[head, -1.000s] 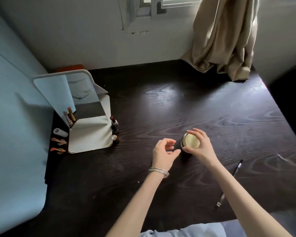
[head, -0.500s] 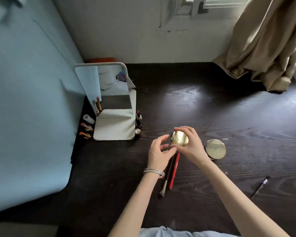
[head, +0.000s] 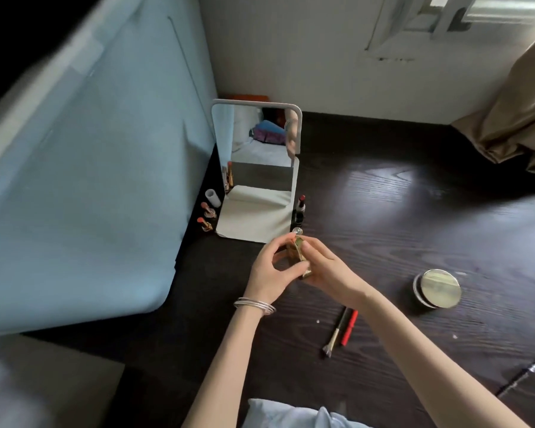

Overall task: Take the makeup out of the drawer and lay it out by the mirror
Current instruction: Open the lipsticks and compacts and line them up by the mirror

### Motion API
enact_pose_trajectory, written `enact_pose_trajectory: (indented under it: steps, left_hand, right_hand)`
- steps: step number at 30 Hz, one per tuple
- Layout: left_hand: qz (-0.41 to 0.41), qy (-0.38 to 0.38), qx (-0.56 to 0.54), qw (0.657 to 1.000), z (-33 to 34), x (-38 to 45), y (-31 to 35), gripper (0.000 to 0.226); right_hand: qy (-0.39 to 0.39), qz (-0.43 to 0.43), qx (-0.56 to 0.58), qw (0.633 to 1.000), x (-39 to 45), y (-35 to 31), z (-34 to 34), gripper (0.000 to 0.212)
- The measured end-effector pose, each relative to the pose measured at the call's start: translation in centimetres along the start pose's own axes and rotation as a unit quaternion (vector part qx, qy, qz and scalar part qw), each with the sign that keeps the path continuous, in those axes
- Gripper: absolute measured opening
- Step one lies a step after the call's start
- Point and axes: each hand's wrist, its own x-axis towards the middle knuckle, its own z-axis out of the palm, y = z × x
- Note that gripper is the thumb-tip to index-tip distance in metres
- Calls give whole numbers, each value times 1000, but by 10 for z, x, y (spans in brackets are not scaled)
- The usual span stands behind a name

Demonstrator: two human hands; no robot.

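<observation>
I've got the little gold compact (head: 300,257) pinched on edge between both hands, left hand (head: 267,270) and right hand (head: 328,268) curled round it, right in front of the mirror (head: 261,156) base, with the other round gold tin (head: 437,288) off to my right on the table (head: 414,211).

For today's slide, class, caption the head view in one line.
Both hands, left and right, hold a gold case before the mirror.

Gold compact (head: 300,257) held on edge, near white mirror (head: 257,168)
</observation>
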Motion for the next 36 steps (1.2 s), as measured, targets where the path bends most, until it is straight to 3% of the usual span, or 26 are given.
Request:
enact_pose_trajectory:
  steps: [2, 5, 6, 8, 10, 11, 12, 17, 22, 28, 34, 36]
  left_hand:
    - [-11, -3, 5, 1000, -4, 2, -1, 50]
    - [49, -29, 65, 996, 6, -3, 30, 44]
    - [73, -44, 64, 994, 10, -10, 47, 45]
    - [45, 8, 106, 993, 1, -14, 75, 48]
    - [97, -56, 103, 988, 5, -5, 49, 48]
    - [61, -70, 92, 991, 3, 7, 27, 47]
    - [33, -70, 101, 992, -5, 10, 22, 48]
    - [14, -106, 81, 991, -9, 16, 30, 49]
    - [14, -110, 82, 991, -11, 16, 31, 49]
    - [21, -114, 62, 991, -13, 14, 28, 48]
    - [39, -119, 96, 987, -9, 14, 23, 49]
    - [42, -127, 87, 987, -9, 15, 22, 49]
  right_hand:
    - [-16, -3, 15, 1000, -4, -4, -4, 46]
    - [-51, 6, -26, 998, 9, -4, 9, 50]
    - [-5, -26, -25, 999, 10, -3, 2, 62]
    - [-24, -85, -12, 996, 14, 10, 10, 86]
    - [-3, -63, -15, 998, -6, 0, -1, 58]
    - [-54, -36, 19, 998, -4, -5, 3, 45]
    - [-44, 43, 38, 997, -7, -15, -10, 42]
    - [-57, 30, 21, 998, -10, -25, -10, 44]
    - [-48, 23, 20, 998, -11, -24, -13, 62]
    - [-35, 16, 29, 999, -10, -18, -13, 47]
    - [-35, 24, 27, 999, -12, -14, -13, 61]
    - [-25, 19, 10, 999, -13, -14, -13, 54]
